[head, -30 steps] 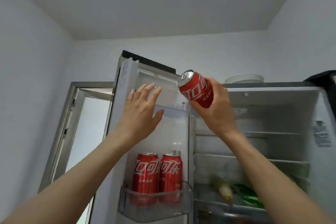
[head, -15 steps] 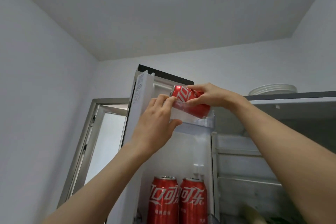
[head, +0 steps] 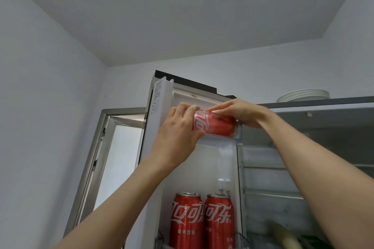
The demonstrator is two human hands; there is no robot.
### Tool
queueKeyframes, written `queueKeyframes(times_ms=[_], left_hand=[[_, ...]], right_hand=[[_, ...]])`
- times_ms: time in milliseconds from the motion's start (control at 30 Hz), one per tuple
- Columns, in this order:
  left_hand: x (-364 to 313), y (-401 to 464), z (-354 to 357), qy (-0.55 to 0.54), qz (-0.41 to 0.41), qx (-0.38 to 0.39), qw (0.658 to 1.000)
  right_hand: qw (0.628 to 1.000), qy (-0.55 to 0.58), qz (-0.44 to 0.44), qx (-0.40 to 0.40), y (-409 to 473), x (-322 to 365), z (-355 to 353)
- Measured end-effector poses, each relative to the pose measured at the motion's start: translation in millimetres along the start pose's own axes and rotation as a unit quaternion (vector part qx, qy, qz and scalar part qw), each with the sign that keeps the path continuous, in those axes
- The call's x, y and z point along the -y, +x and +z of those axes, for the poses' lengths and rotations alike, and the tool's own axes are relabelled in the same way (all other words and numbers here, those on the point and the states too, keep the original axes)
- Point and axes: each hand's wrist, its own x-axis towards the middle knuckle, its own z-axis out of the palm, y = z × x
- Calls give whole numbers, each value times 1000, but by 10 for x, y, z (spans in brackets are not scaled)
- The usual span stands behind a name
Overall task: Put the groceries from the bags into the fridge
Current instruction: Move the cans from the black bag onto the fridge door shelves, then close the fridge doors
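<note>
1. The red can (head: 214,125) now lies sideways in the top door shelf (head: 218,139); a second ago it was held upright outside.
2. Both the left hand (head: 178,133) and right hand (head: 240,113) grip it; placement looks nearly finished.

Red can (head: 215,125) in both hands' grip

1. Cans (head: 202,220): glossy red metal, silver rims.
2. Door bin (head: 218,140): clear smooth plastic.
3. Door liner (head: 202,168): white plastic, apparently smooth.
4. Plates (head: 303,95): white, glazed, probably ceramic.
</note>
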Motion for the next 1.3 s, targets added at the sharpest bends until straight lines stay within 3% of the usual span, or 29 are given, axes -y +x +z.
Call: queueKeyframes(times_ms=[167, 267, 333, 467, 667, 867, 1033, 1300], left_hand=[[-8, -38, -24, -17, -4, 6, 1000], [24, -166, -93, -57, -4, 13, 998], [75, -377, -113, -60, -17, 25, 998], [152, -951, -95, 18, -18, 41, 999], [121, -1635, -118, -31, -95, 63, 993], [330, -2082, -82, -70, -138, 92, 984], [406, -2204, -96, -133, -133, 102, 977], [494, -2023, -88, -173, -163, 124, 964]], right_hand=[[992, -33, -24, -117, -177, 29, 202], [962, -97, -61, -246, -378, -26, 505], [943, -151, -109, -277, -600, -98, 746], [944, -192, -130, -235, -1056, -281, 1180], [958, -188, -133, -172, -1598, -464, 1895], [935, -228, -175, -208, -1887, -427, 2354], [938, -203, -97, -263, -1903, -321, 2538], [949, -176, 3, -261, -2048, -245, 2343]])
